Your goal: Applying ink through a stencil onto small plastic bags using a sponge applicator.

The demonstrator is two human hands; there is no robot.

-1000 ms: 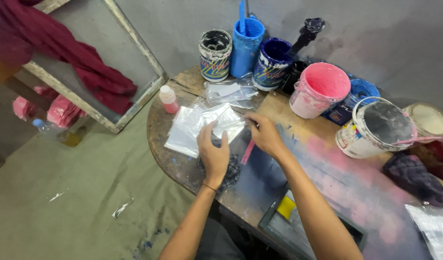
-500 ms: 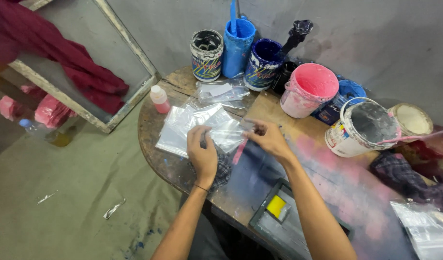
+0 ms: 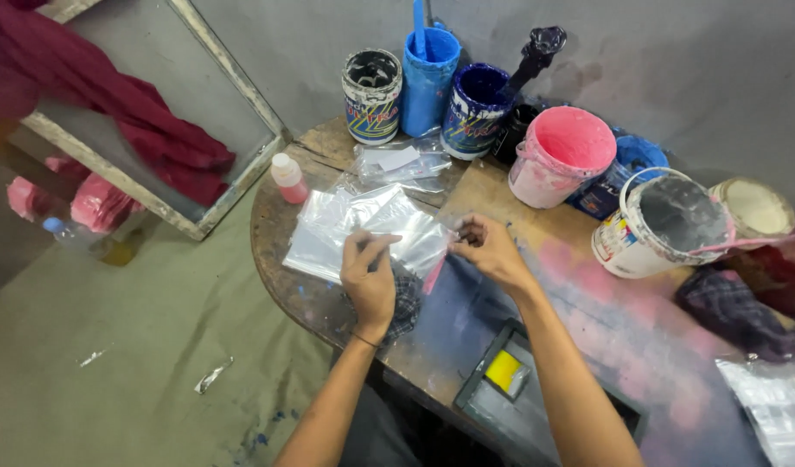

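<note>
A stack of clear plastic bags (image 3: 345, 227) lies on the round end of a paint-stained wooden table (image 3: 280, 285). My left hand (image 3: 370, 278) rests on the top bag, its fingers pinching the near edge. My right hand (image 3: 484, 246) pinches the same bag's right edge, fingers closed on the film. A dark checked cloth (image 3: 406, 303) lies partly under my left hand. A pink strip shows at the bag's lower right edge.
Paint pots line the back: a black-rimmed can (image 3: 371, 84), a blue tub (image 3: 429, 56), a dark blue can (image 3: 475, 108), a pink bucket (image 3: 561, 156), a white bucket (image 3: 661, 220). A small pink bottle (image 3: 287, 177) stands left. A screen frame (image 3: 146, 130) with red cloth leans left. A yellow-sponge tray (image 3: 505, 372) sits near.
The view has shifted slightly. My left hand's fingers have moved onto the top bag's edge, and my right hand has closed on its right side.
</note>
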